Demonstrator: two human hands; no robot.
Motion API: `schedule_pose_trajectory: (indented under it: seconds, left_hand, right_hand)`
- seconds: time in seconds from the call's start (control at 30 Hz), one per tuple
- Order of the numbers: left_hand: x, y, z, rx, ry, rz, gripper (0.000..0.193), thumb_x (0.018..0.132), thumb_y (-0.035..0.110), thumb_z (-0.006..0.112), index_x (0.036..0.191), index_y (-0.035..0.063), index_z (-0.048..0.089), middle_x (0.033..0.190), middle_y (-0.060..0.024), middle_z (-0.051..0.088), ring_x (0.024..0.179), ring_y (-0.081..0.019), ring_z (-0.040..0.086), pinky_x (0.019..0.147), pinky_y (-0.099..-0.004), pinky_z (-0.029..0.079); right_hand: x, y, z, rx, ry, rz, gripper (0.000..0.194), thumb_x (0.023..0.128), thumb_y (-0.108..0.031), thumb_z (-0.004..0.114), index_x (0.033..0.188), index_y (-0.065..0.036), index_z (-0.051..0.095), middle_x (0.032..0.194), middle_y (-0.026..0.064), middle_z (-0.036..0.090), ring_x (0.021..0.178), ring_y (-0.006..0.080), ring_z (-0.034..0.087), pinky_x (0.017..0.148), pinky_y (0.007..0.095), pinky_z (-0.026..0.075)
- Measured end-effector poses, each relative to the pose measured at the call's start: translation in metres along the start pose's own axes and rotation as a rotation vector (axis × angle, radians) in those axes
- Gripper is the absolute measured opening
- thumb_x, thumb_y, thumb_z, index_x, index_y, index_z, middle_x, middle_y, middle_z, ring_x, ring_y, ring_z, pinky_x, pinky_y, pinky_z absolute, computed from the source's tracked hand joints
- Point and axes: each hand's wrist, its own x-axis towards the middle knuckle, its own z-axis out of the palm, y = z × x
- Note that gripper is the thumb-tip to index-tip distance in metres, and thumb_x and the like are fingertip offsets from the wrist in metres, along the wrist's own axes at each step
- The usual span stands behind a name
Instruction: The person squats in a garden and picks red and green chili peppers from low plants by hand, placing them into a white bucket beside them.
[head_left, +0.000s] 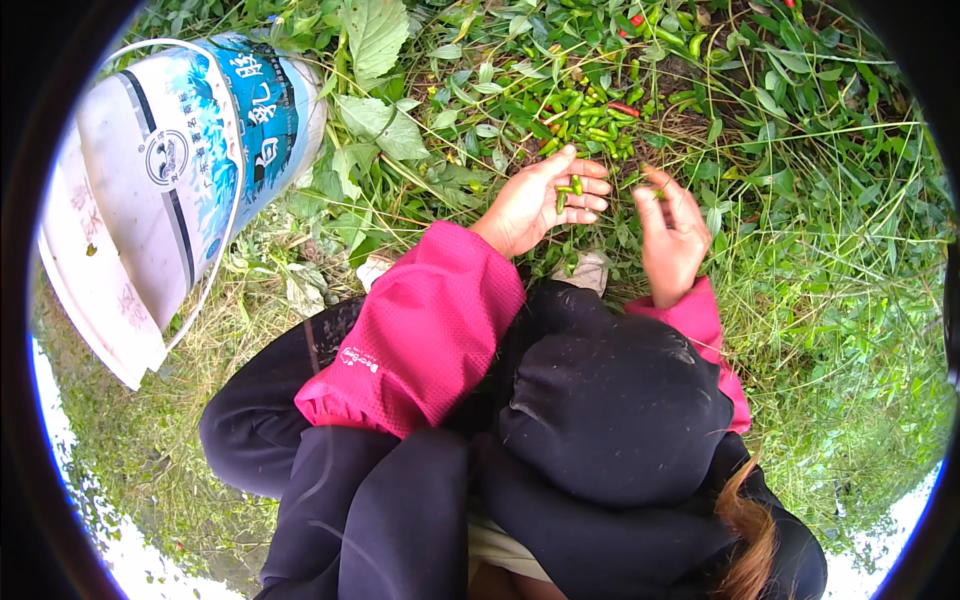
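Note:
Palm up and fingers apart, my left hand (544, 195) carries several small green chili peppers (568, 191) on its fingers. To its right is my right hand (673, 225), slightly blurred, its thumb and index finger bent towards each other at a small green chili pepper (659, 194). Just beyond both hands, a pile of green chili peppers (596, 120) lies on the ground among low leaves, with a red chili pepper (624, 109) in it. More green and red peppers lie scattered farther up.
A large white and blue plastic bucket (169, 161) with a wire-like handle (238, 169) lies tilted at the upper left. Grass and broad-leaved weeds (382, 124) surround the peppers. My bent knees in black trousers (615, 405) are close below my hands.

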Motion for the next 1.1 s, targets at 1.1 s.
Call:
schedule_pose_trajectory:
  seconds: [1.1]
  left_hand:
    - [0.003, 0.013, -0.008, -0.404, -0.184, 0.276, 0.029, 0.096, 0.023, 0.046, 0.098, -0.0011, 0.061, 0.111, -0.0189, 0.061, 0.113, -0.034, 0.055, 0.101, -0.0471, 0.043]
  right_hand:
    - [0.035, -0.001, -0.023, -0.455, 0.208, -0.243, 0.023, 0.078, 0.001, 0.062, 0.1, -0.003, 0.06, 0.093, 0.0123, 0.062, 0.078, 0.0287, 0.06, 0.073, 0.0368, 0.049]
